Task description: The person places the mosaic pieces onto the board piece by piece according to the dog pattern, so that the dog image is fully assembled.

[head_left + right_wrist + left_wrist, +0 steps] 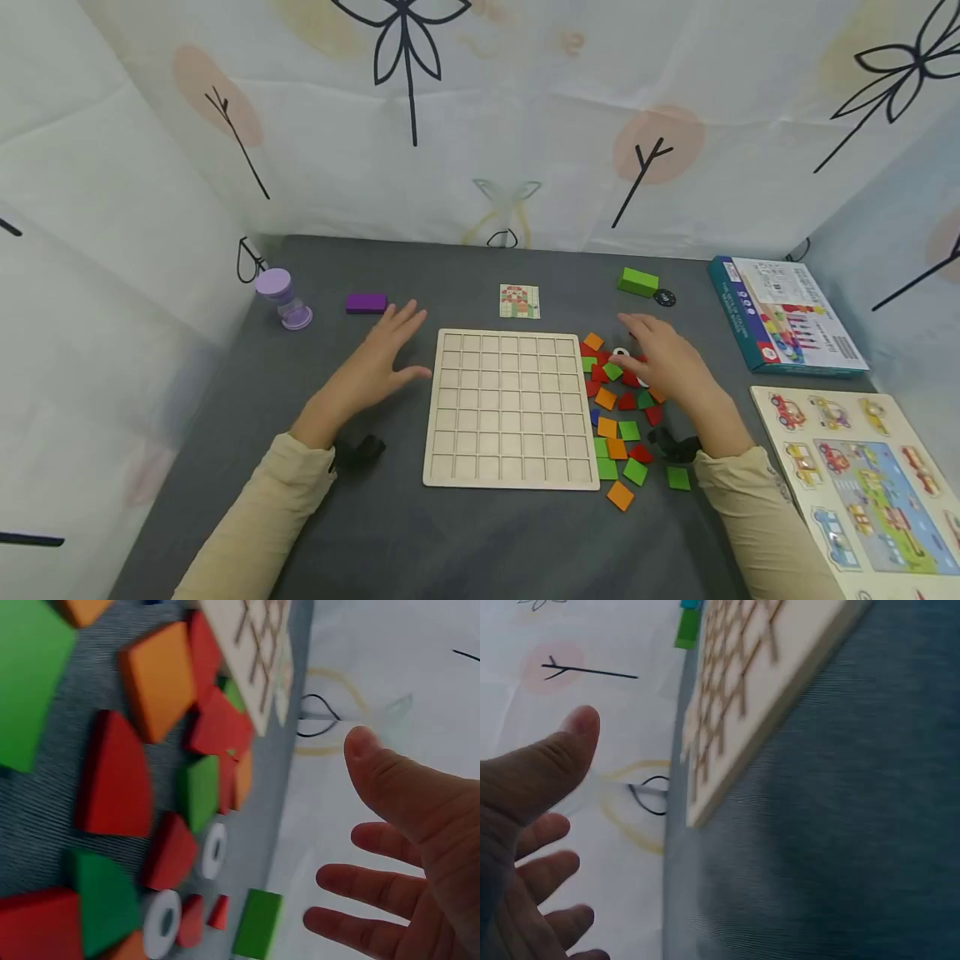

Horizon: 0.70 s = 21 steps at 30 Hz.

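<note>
A pale wooden board with a grid of square recesses lies flat on the grey table. My left hand is held just off its left side, fingers spread and thumb pointing at the board; the left wrist view shows nothing in that hand. Over the far right corner side, my right hand hovers with relaxed fingers above a heap of small coloured pieces. Red, orange and green tiles, plus white rings, show in the right wrist view, and the right hand there holds none of them.
Behind the board lies a small picture card. A purple block and a lilac hourglass stand back left. At the back right are a green block, a black disc, a game box and a picture puzzle.
</note>
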Tool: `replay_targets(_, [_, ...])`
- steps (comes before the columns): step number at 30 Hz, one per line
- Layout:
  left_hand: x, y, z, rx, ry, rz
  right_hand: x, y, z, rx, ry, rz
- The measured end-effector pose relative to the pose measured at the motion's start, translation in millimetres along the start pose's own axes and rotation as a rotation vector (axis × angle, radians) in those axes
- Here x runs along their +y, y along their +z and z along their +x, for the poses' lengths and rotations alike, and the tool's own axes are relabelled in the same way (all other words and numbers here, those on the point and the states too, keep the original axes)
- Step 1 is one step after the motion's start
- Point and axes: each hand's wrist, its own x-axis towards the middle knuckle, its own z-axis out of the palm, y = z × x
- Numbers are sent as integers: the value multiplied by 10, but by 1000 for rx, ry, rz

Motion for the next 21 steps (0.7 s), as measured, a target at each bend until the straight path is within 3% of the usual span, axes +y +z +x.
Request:
replay_targets(3, [-32,95,-58,-35,28,-66,-10,98,17,-21,-11,-1])
replay_targets(14, [-33,366,-188,-209,44,-90,-73,360,54,-41,-60,-71])
replay_targets(21, [-45,402,-206,-207,36,-112,-121,393,80,-36,-48,-101])
